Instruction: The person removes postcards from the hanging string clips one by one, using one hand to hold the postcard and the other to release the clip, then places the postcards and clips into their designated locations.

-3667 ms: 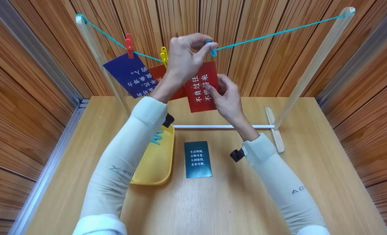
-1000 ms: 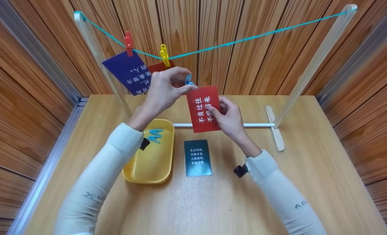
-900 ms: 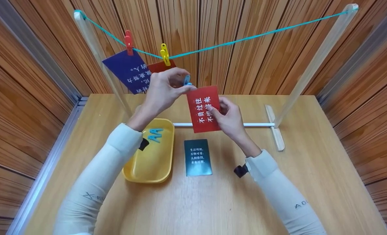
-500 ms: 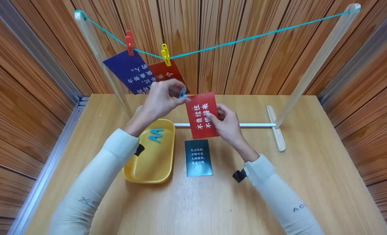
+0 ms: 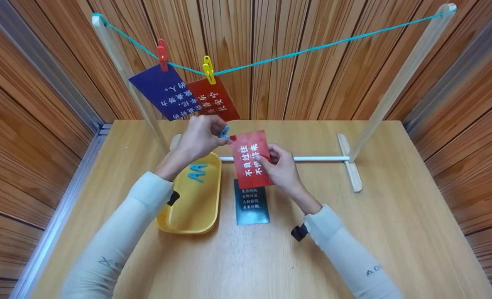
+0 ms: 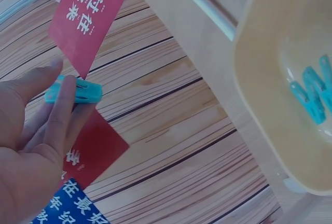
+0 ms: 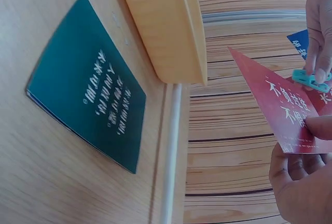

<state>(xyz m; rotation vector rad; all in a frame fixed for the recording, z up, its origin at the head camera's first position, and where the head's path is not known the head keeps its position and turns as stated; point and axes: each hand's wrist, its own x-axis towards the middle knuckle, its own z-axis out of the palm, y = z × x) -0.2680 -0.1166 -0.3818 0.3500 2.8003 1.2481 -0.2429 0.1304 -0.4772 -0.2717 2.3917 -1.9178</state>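
Observation:
My left hand (image 5: 200, 135) pinches a light blue clothespin (image 6: 85, 90) between thumb and fingers. The clothespin is beside a corner of a red card (image 5: 250, 160) with white characters; whether it bites the card I cannot tell. My right hand (image 5: 285, 170) holds that card by its right edge, thumb in front and fingers behind, above the table. Below it lies a dark green card (image 7: 91, 86), partly covered in the head view. On the sagging teal cord (image 5: 312, 50) hang a blue card (image 5: 158, 89) under a red clothespin (image 5: 162, 56) and another red card (image 5: 219, 99) under a yellow clothespin (image 5: 208, 69).
A yellow tray (image 5: 217, 207) with several blue clothespins (image 5: 197, 172) stands left of the green card. Two wooden posts (image 5: 403, 83) bear the cord, joined low down by a white rod (image 5: 320, 158). Wood-panelled walls (image 5: 333, 91) enclose the table (image 5: 353, 257).
From the cord, both hands have come down and slightly left with the blue clothespin and red card. The cord now runs free to the right of the yellow clothespin, and the hanging red card shows more.

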